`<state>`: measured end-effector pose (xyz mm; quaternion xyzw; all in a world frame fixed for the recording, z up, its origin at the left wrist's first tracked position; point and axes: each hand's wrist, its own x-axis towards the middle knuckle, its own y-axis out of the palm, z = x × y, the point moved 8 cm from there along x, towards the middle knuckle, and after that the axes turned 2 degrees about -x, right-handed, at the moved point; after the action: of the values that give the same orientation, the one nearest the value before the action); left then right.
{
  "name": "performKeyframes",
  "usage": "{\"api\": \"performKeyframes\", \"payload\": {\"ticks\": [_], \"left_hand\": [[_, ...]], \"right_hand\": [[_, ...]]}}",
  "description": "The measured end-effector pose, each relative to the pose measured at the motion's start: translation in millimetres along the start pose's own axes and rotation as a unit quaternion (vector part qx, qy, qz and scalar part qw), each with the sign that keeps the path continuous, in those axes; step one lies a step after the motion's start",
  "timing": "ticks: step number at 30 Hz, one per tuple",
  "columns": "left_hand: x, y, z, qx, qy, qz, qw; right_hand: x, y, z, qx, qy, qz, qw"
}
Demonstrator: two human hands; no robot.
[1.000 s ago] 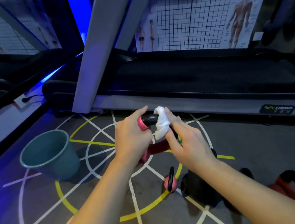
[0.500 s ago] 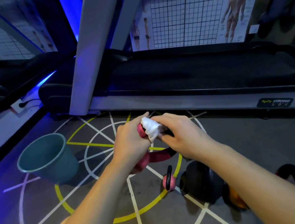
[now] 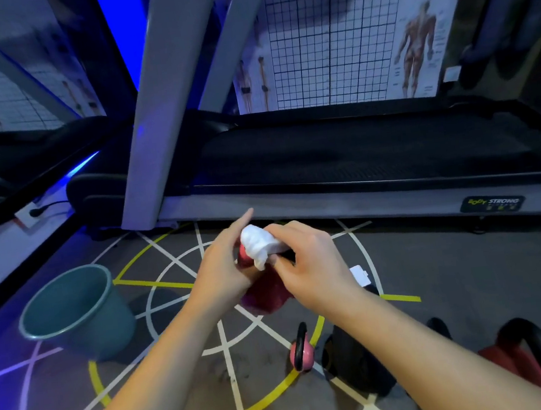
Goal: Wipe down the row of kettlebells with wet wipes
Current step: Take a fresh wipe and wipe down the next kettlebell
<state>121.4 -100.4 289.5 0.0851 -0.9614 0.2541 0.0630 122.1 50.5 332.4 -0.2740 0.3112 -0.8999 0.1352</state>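
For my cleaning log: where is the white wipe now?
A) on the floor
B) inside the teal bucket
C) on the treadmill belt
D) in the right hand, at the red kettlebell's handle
D: the right hand pinches the white wipe against the red kettlebell.

Treadmill (image 3: 329,203) blocks ahead; bucket (image 3: 107,324) left; kettlebells (image 3: 358,363) lower right; floor (image 3: 182,393) between open.
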Motion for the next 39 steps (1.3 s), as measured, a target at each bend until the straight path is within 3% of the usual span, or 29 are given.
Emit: {"api": "performKeyframes", "payload": {"ticks": [3,5,8,12,15,19,23,25,30,39], "left_hand": [[7,-1,33,0.044,-0.071,0.051,0.995],[5,5,48,0.008,-0.128,0.099,0.987],[-2,16,44,-0.174,-0.158,0.138,0.962],[-7,22,16,-0.451,-0.164,0.134,0.867],[-9,16,0,-0.540,-0.151,0.099,0.822],[-14,-4,-3,-0.471,-0.166,-0.013,0.866],[-27,-23,-10,-0.366,-0.125,-0.124,0.914],[-32,-32,-16,-0.304,-0.091,-0.160,0.935],[-36,-41,-18,-0.215,-0.061,-0.179,0.958],[-37,-44,-26,-0.121,-0.046,-0.195,0.972]], "right_hand": [[2,-9,-6,-0.019,0.016,-0.025,0.999],[1,-20,-4,-0.009,0.016,-0.045,0.999],[1,-43,9,0.040,-0.009,-0.092,0.995],[4,-74,17,0.171,0.001,-0.152,0.973],[6,-76,22,0.218,-0.004,-0.158,0.963],[9,-61,0,0.254,0.030,-0.128,0.958],[8,-54,-24,0.140,0.040,-0.082,0.986],[7,-48,-25,0.048,0.005,-0.056,0.997],[1,-11,-9,-0.135,-0.078,-0.008,0.988],[0,21,21,-0.254,-0.137,-0.004,0.957]]}}
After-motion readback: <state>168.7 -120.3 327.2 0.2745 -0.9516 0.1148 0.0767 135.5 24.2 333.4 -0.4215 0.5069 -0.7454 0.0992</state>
